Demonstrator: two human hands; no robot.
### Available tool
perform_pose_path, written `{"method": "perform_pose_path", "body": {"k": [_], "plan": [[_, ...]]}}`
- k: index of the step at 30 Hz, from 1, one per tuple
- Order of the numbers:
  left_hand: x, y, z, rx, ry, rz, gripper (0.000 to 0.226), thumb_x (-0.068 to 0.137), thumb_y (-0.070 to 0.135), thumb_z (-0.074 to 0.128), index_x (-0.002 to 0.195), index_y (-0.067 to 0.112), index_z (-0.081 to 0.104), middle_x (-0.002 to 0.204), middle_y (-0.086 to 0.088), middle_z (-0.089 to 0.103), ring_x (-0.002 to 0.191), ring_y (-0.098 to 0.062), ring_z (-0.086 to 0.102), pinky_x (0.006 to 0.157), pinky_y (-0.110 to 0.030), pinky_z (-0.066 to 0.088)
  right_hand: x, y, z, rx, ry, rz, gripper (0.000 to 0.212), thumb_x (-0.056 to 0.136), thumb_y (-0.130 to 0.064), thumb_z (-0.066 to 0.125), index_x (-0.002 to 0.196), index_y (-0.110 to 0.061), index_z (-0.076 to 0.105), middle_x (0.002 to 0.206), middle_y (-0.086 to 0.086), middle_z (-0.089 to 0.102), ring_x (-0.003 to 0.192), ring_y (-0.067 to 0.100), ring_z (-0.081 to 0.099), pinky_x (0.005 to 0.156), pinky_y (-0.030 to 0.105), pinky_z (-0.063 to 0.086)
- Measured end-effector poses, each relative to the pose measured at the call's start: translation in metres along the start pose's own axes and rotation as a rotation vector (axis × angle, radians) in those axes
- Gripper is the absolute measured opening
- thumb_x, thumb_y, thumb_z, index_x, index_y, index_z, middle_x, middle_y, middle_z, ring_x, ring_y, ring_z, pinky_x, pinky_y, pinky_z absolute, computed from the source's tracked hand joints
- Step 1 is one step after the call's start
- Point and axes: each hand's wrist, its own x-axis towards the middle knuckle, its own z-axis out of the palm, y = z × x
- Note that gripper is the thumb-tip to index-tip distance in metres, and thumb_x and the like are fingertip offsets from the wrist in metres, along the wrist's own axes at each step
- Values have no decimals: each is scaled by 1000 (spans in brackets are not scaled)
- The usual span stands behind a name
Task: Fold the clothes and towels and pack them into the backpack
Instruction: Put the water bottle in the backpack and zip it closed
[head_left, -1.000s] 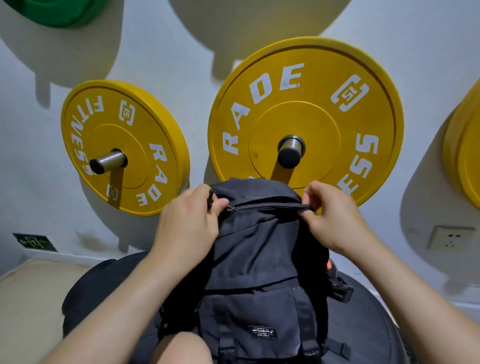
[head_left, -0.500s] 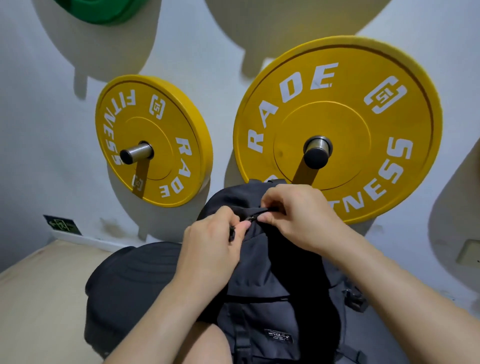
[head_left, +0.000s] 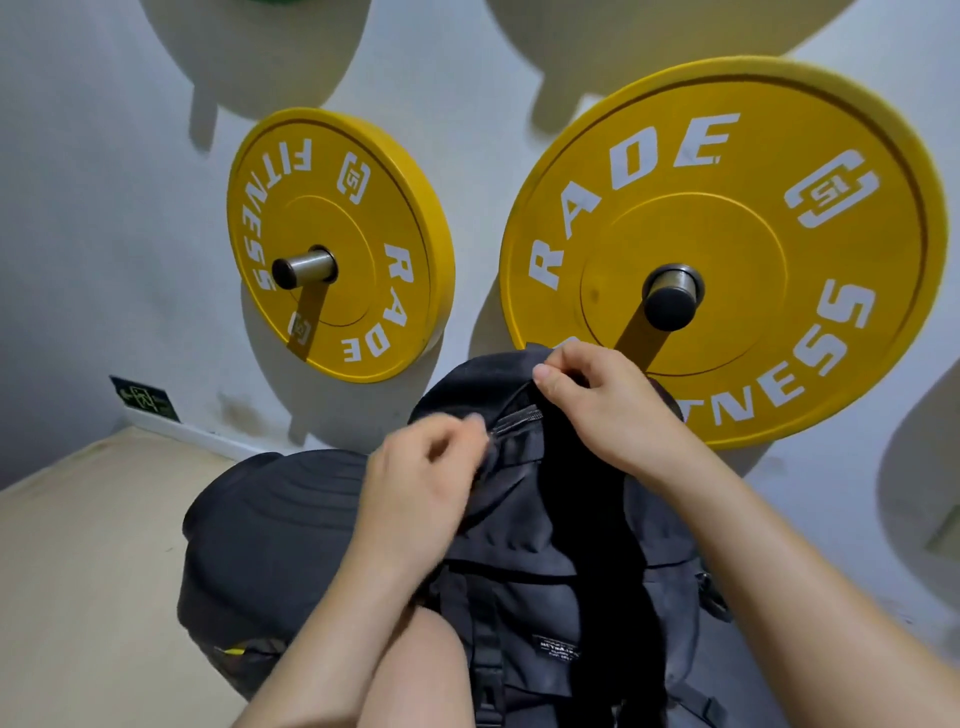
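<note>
Pinching the black backpack (head_left: 545, 571) at its zippered top, left hand (head_left: 415, 483) and right hand (head_left: 608, 405) each clamp its fabric; yellow plates (head_left: 332, 228) behind read "RADE FITNESS"; the backpack's label (head_left: 555, 649) is illegible.

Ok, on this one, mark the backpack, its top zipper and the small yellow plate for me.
backpack (head_left: 545, 582): head view, on the front panel fabric above the label.
zipper (head_left: 519, 415): head view, on the exposed teeth near the bag's top.
small yellow plate (head_left: 317, 218): head view, on its yellow face above the peg.

backpack (head_left: 545, 561) upright before the wall, two weight plates (head_left: 722, 249) behind — cushion (head_left: 270, 535) left
</note>
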Motion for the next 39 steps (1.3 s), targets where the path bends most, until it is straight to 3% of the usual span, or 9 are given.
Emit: {"method": "perform_pose_path", "body": {"k": [8,13,17,21,26,30,34,36,39], "plan": [[43,11,1,150,-48,-120,13,75,38,72,70,28,65,65,10,61,69,-12,58,60,-25,40,-6,-9,2,89,-20,-122,26,97,-22,53,71,-19,50,64,-8,46,62,4,41,62,31,35],[77,-4,-19,615,-357,-92,14,73,16,61,59,19,60,61,7,58,67,-19,55,61,-26,44,-6,-11,-2,101,-54,-177,24,96,-21,55,74,-14,52,63,-9,46,61,4,41,60,27,34],[80,-38,-27,425,-389,-234,25,70,-4,42,53,13,45,54,-5,35,57,-20,33,57,-28,29,1,-2,-5,73,37,-128,19,91,-24,63,78,-20,50,66,-12,49,68,10,46,65,31,37],[74,-44,-20,-36,-318,-489,19,81,-5,43,71,9,53,66,-10,45,63,-19,37,56,-25,30,-5,-8,7,-480,325,-400,12,82,-13,66,89,-15,56,91,2,52,88,30,46,68,44,43],[82,-42,-28,-626,-515,-660,33,88,-4,33,64,9,53,60,-9,55,51,-21,54,50,-22,45,-16,-12,30,-797,-75,-494,48,83,-62,49,114,-26,60,98,-4,61,93,24,56,65,37,43],[95,-55,-25,-562,-335,-531,35,77,-15,29,67,16,43,63,-7,40,51,-17,38,48,-23,29,-2,-12,26,-745,-169,-412,28,91,-47,55,107,-25,60,95,-3,63,96,25,60,68,36,42],[67,-50,-30,-26,129,107,21,76,-2,51,69,18,54,75,3,55,63,-12,48,60,-20,41,9,-18,22,-503,-258,-368,19,93,-40,57,100,-22,61,90,-4,64,87,21,58,71,38,46],[41,-40,-27,248,63,319,6,78,26,57,74,22,59,72,6,59,69,-14,56,64,-32,47,17,-20,18,-362,-274,-332,20,88,-38,65,102,-25,61,81,-10,63,77,12,55,68,32,42],[27,-41,-18,238,-54,79,26,73,53,70,75,28,63,66,9,62,63,-6,56,63,-33,46,23,-23,15,-147,-326,-266,24,86,-29,71,98,-25,51,64,-6,55,58,9,41,57,28,33]]}}
